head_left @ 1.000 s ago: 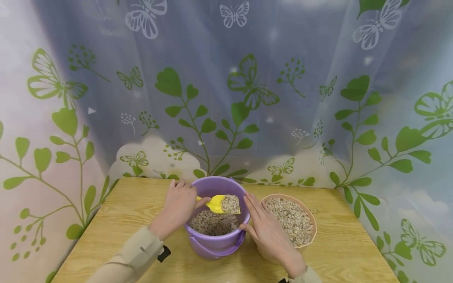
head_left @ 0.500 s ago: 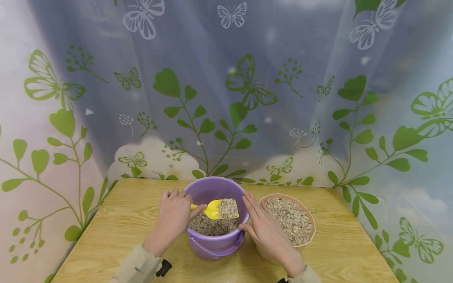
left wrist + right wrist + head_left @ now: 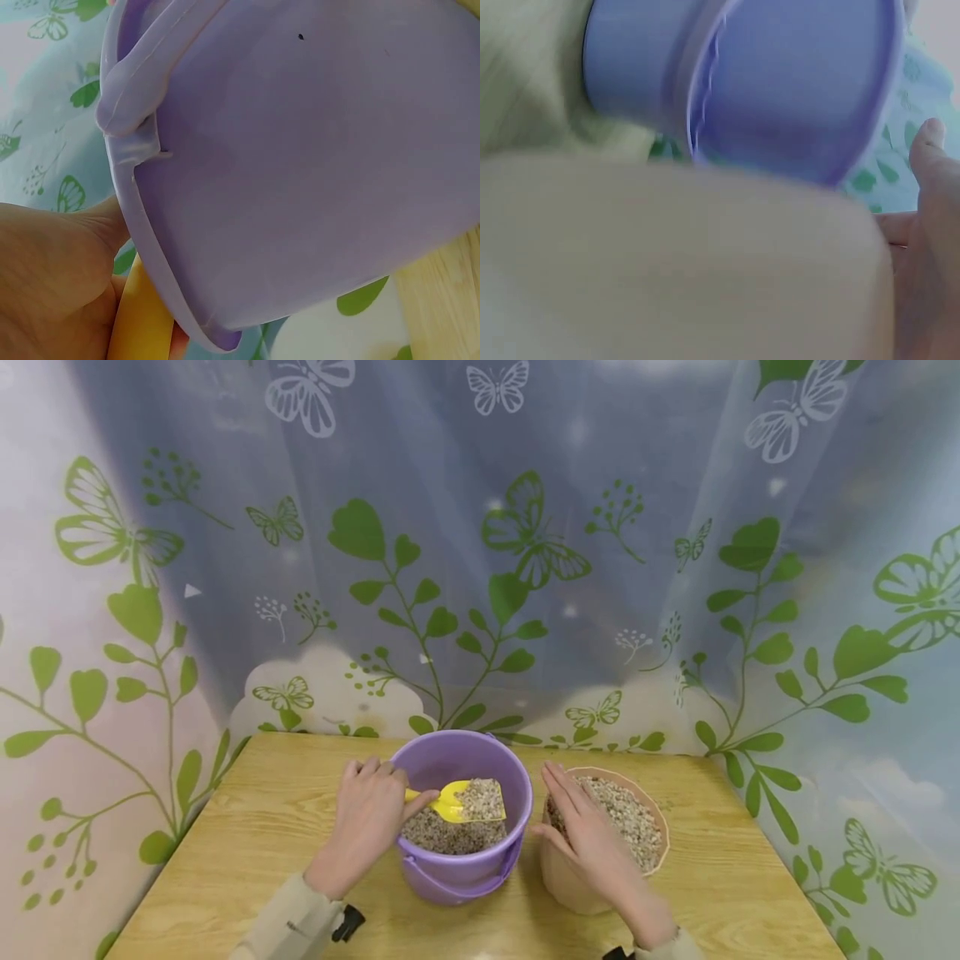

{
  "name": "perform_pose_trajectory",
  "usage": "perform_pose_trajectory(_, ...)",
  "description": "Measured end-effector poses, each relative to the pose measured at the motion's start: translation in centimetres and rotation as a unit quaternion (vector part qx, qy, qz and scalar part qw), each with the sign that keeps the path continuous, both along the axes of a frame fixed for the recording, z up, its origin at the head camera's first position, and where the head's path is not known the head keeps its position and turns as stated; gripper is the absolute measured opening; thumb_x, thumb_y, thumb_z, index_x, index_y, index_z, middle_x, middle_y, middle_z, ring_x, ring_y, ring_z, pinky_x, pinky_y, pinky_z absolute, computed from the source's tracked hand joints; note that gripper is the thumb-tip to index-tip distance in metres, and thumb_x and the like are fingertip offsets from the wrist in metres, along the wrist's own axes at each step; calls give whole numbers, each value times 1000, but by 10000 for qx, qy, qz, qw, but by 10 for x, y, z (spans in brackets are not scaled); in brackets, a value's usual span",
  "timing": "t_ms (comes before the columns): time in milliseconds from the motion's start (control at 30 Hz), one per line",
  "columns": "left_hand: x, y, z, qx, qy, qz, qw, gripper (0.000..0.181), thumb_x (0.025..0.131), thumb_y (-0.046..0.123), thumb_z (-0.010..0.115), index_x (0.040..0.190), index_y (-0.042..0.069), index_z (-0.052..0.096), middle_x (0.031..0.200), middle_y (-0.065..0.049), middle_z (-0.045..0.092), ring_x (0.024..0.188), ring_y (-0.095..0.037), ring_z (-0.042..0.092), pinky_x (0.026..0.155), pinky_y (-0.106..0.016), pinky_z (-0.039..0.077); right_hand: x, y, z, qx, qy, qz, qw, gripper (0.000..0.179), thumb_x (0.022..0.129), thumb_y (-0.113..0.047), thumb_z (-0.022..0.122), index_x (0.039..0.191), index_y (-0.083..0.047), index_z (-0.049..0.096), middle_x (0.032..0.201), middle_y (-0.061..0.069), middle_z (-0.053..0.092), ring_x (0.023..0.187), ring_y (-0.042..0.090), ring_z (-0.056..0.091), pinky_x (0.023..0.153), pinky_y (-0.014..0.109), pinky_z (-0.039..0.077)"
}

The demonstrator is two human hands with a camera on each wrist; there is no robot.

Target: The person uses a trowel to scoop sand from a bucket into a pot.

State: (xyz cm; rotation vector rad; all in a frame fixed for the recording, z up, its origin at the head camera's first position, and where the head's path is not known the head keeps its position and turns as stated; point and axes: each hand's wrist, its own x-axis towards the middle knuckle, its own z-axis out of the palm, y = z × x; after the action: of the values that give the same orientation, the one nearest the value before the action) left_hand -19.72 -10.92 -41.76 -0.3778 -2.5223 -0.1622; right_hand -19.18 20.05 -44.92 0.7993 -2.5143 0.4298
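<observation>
My left hand (image 3: pixel 367 814) grips the handle of a yellow toy shovel (image 3: pixel 452 802) at the left rim of a purple bucket (image 3: pixel 457 881). Pale grit (image 3: pixel 482 799) fills the shovel's blade, which hangs over the bucket's mouth. Darker grit (image 3: pixel 453 835) lies inside the bucket. In the left wrist view the yellow handle (image 3: pixel 142 315) shows beside the palm, close to the bucket's wall. My right hand (image 3: pixel 592 843), fingers straight, is over the near-left rim of a peach-coloured tub (image 3: pixel 566 885) full of pale grit (image 3: pixel 622 814).
Both containers stand side by side on a wooden table (image 3: pixel 285 802). The bucket's handle (image 3: pixel 461 895) hangs down at its front. A curtain (image 3: pixel 420 527) printed with leaves and butterflies closes off the back and both sides.
My right hand has left the bucket's right rim and moved right to the tub. The loaded shovel has shifted slightly left and down, still over the bucket.
</observation>
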Motion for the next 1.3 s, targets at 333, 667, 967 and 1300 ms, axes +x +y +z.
perform_pose_trajectory(333,-1,0,0,11,-16,68,10000,52,84,56,75,65,9,62,63,-1,55,65,-19,44,71,-36,36,14,83,-2,62,-539,-1028,9932,72,101,-38,60,157,-4,30,159,21,35,145,42,33,109,69,27)
perform_pose_trajectory(667,-4,2,6,-14,-70,37,10000,53,86,56,73,66,9,62,64,-2,56,65,-20,45,71,-36,35,29,121,-11,208,-1428,-1565,9771,72,106,-44,48,161,-6,20,164,22,25,150,42,24,114,68,17)
perform_pose_trajectory(967,-8,17,22,-92,77,-122,9999,55,89,56,70,59,13,53,60,2,52,63,-18,44,74,-38,35,29,121,-15,164,-1409,-1581,9772,70,107,-42,47,161,-6,21,165,19,23,150,41,23,115,66,17)
perform_pose_trajectory(1300,-7,56,40,-449,-55,-173,9988,56,92,62,62,69,11,65,70,-2,62,76,-22,56,81,-39,40,28,122,-27,-16,-996,-1464,9842,66,107,-38,48,158,-3,27,163,20,29,149,41,27,116,62,20)
